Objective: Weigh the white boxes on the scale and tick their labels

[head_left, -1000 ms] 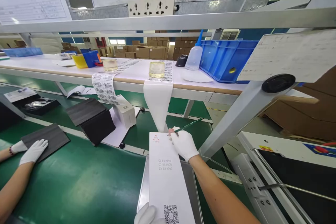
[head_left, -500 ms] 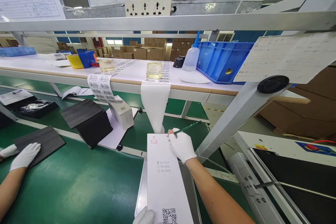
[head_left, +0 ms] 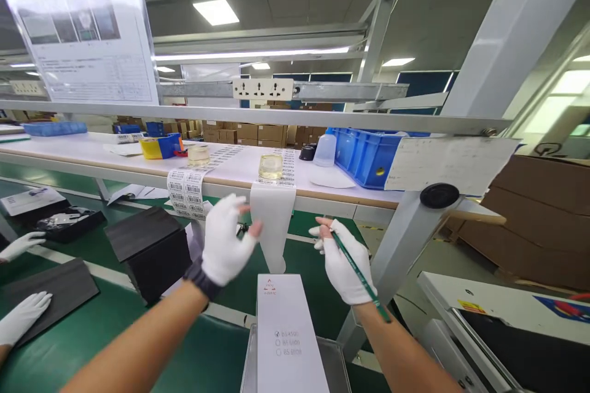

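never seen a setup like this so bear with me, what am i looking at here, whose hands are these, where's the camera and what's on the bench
The camera is worn on a person's head, so you see what they see, looking forward and down at a factory bench. The two gloved hands reaching out from the bottom are their own. The right hand holds a green pencil. The left hand is raised and holds nothing, close to a white strip of label backing that hangs from the shelf above. Below them a tall white box with tick boxes printed on it stands on a metal tray. On the green belt to the left are black boxes. The gloved hands at the far left edge belong to a co-worker. The shelf also carries barcode labels, a glass cup and a blue crate.
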A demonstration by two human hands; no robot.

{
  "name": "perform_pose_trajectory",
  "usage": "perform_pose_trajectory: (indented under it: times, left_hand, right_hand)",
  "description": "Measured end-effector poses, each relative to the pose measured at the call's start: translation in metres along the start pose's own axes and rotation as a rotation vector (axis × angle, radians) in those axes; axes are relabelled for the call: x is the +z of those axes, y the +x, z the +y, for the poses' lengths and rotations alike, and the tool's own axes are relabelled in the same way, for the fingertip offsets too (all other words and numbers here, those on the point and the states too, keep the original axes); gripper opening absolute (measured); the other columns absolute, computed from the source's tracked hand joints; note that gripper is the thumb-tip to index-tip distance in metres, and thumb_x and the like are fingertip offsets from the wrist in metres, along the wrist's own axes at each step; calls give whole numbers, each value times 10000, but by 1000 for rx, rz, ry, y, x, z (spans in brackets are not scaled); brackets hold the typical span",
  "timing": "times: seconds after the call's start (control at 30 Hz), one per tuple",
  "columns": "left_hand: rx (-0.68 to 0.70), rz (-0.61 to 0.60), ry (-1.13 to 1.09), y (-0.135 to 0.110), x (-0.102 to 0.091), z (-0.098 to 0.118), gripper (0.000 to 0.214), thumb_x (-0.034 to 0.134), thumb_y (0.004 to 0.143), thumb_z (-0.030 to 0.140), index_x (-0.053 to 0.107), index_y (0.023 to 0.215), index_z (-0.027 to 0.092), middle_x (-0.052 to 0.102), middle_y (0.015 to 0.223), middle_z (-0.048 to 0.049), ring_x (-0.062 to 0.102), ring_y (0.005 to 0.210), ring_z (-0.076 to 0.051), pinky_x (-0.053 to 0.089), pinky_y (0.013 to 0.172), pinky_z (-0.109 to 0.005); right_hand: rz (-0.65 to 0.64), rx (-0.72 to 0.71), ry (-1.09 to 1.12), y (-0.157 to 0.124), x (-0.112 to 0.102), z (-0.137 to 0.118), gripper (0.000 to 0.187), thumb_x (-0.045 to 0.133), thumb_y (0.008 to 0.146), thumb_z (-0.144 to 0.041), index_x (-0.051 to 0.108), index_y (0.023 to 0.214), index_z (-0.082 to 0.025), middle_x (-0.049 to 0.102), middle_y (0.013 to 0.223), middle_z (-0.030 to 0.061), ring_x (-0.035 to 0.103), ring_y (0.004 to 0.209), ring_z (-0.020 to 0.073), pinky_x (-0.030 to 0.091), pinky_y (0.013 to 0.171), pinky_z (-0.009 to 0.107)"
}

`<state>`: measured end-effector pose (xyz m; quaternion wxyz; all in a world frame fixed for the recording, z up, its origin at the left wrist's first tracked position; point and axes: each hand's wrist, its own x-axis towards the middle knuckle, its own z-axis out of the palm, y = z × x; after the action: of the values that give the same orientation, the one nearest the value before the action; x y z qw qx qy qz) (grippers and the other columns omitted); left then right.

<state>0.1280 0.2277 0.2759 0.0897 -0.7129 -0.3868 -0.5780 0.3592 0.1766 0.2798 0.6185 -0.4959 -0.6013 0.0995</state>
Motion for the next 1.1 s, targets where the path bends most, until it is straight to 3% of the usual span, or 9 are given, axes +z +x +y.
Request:
perform_pose_trajectory:
  times: [0.1, 0.2, 0.33, 0.47, 0.67, 0.83, 0.9, 1.0, 1.1]
  left_hand:
    - [0, 33, 51, 76, 15, -18, 371, 483, 932, 490, 648, 1031, 173, 705, 1138, -132, 616, 1173, -285, 464, 1054, -473]
    - [-5, -108, 113, 105, 26, -30, 410, 377, 970, 463, 677, 966, 183, 736, 1032, -102, 656, 1019, -257, 478, 931, -424]
    - [76, -267, 210, 101, 29, -36, 359, 448, 943, 483, 708, 939, 235, 759, 1029, -49, 653, 981, -261, 437, 867, -423]
    - [85, -273, 142, 96, 24, -41, 308, 603, 856, 504, 682, 972, 231, 755, 1011, -36, 651, 956, -248, 437, 862, -406]
    - [61, -255, 114, 92, 22, -41, 310, 633, 830, 506, 645, 960, 224, 737, 985, -45, 643, 971, -252, 426, 891, -411]
    - [37, -326, 147, 94, 17, -38, 458, 673, 769, 598, 637, 1022, 218, 719, 1009, -55, 633, 1015, -281, 426, 934, -450]
    - [62, -404, 152, 99, 10, -40, 569, 735, 696, 613, 637, 1087, 212, 712, 1051, -65, 629, 1037, -294, 441, 945, -452]
    - [153, -474, 110, 98, -5, -45, 694, 782, 646, 599, 624, 1184, 189, 680, 1215, -100, 600, 1156, -326, 437, 1039, -481]
    - [128, -391, 28, 56, -26, -39, 681, 704, 761, 577, 575, 1299, 180, 590, 1402, -129, 483, 1367, -352, 378, 1158, -531]
  right_hand:
    - [33, -166, -96, 20, -6, -19, 346, 469, 1018, -444, 669, 1164, -202, 731, 927, 60, 634, 652, 194, 551, 708, 349]
    - [54, -351, -275, 37, -9, -27, 279, 486, 1012, -366, 689, 1121, -208, 719, 890, 54, 650, 717, 215, 540, 764, 353]
    - [-19, -613, -466, 65, 6, -30, 234, 524, 981, -304, 694, 1080, -179, 694, 936, 94, 636, 913, 275, 499, 855, 395]
    - [-166, -660, -669, 95, 38, -35, 217, 642, 918, -310, 698, 1058, -154, 685, 938, 101, 588, 917, 296, 429, 777, 389]
    - [-135, -808, -906, 110, 61, -38, 174, 609, 920, -258, 704, 791, -190, 587, 744, 80, 487, 753, 249, 242, 632, 367]
    - [-97, -1021, -848, 100, 61, -42, 257, 487, 952, -173, 707, 819, -173, 571, 744, 101, 484, 777, 257, 268, 647, 372]
    - [-130, -967, -688, 84, 56, -43, 278, 450, 976, -175, 709, 875, -171, 602, 774, 98, 517, 787, 249, 330, 664, 365]
    - [-121, -702, -370, 40, 37, -37, 249, 470, 1010, -229, 691, 904, -186, 651, 814, 64, 583, 781, 214, 436, 730, 340]
    - [-47, -326, -248, -17, 2, -15, 211, 568, 988, -342, 685, 871, -211, 674, 804, 35, 610, 719, 199, 483, 720, 315]
